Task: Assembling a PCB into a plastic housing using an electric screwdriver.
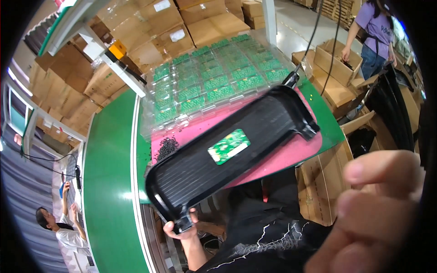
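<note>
My left hand (184, 231) grips the near-left corner of a long black plastic housing (268, 123), shaped like a shallow tray with raised rims. The housing slants up to the right over a pink mat (282, 157). Inside it lies a small green circuit board (229, 146) with a white strip. Large and close at the lower right, my right hand (378, 214) has its fingers curled; whatever they may hold is hidden. Small black pieces (166, 148) are heaped on the mat left of the housing.
Behind the mat, clear plastic trays (214, 82) carry rows of green circuit boards. An electric screwdriver (293, 78) hangs on a cord past the housing's far end. Cardboard boxes (334, 170) stand right. One person (375, 38) stands far right; another (68, 232) sits left beyond the green bench (109, 182).
</note>
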A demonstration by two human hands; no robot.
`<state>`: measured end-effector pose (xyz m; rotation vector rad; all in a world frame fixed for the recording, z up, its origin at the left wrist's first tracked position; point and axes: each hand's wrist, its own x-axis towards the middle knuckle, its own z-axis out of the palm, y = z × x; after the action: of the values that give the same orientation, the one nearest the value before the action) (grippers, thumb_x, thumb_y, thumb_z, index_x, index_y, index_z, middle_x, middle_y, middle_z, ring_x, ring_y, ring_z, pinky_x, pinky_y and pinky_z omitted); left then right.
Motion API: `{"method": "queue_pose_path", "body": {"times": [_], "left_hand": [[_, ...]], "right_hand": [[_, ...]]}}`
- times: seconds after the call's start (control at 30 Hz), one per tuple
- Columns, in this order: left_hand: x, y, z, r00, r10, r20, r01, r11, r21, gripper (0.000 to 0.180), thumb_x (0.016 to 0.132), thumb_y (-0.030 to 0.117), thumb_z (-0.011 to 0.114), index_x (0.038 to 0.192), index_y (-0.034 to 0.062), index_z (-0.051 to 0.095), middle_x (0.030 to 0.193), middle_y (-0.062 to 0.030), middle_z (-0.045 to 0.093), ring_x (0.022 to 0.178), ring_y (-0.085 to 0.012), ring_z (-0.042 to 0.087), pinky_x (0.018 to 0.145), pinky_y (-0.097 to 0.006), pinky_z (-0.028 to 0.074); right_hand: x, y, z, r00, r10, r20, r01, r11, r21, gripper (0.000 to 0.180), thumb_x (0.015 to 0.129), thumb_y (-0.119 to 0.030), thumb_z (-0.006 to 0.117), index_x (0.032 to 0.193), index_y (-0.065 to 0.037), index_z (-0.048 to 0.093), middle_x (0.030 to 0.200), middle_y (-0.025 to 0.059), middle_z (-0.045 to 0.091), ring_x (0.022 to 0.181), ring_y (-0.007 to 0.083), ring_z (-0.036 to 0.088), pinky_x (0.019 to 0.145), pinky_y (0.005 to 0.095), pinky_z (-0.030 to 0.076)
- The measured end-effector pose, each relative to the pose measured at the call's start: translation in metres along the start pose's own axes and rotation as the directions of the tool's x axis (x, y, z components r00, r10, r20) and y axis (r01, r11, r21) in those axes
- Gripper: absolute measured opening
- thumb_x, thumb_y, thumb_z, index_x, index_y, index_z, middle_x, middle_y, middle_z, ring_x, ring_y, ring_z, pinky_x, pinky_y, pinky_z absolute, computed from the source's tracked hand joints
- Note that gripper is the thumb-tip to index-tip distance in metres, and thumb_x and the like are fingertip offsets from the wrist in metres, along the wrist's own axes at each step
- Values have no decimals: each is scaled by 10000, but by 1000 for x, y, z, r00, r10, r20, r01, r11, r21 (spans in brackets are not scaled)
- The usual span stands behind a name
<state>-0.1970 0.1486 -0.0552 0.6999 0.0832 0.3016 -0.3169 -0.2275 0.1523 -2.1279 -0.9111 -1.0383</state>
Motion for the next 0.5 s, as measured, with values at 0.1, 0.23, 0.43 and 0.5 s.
{"method": "queue_pose_path", "body": {"times": [0.1,0.23,0.43,0.5], "left_hand": [[23,7,18,980,141,140,-159,980,123,702,816,505,509,1223,-67,496,867,-256,664,482,-209,596,351,-225,434],[21,46,-9,895,335,-294,-369,927,-66,720,837,548,503,1141,-104,505,901,-239,636,503,-172,547,375,-200,385],[54,43,13,870,456,-187,-460,888,27,525,903,457,533,1010,-55,579,815,-115,636,498,-119,451,426,-221,330],[52,76,-40,805,436,-402,-483,876,-18,450,899,398,563,1044,-27,601,862,-107,646,451,-87,367,423,-213,297]], "right_hand": [[64,9,-7,998,-2,-58,-9,980,-199,274,750,-55,580,1010,-43,497,758,135,585,618,233,551,559,408,471],[56,11,-5,992,-112,-57,97,971,-217,330,748,-48,571,1065,-55,479,773,141,591,621,245,552,548,432,469],[73,68,20,813,-319,-487,52,873,-485,63,698,-114,654,725,-88,604,761,61,611,583,201,583,549,304,485],[69,97,31,944,-229,-236,22,761,-649,86,655,-148,651,675,-130,569,716,48,594,559,196,564,531,328,468]]}}
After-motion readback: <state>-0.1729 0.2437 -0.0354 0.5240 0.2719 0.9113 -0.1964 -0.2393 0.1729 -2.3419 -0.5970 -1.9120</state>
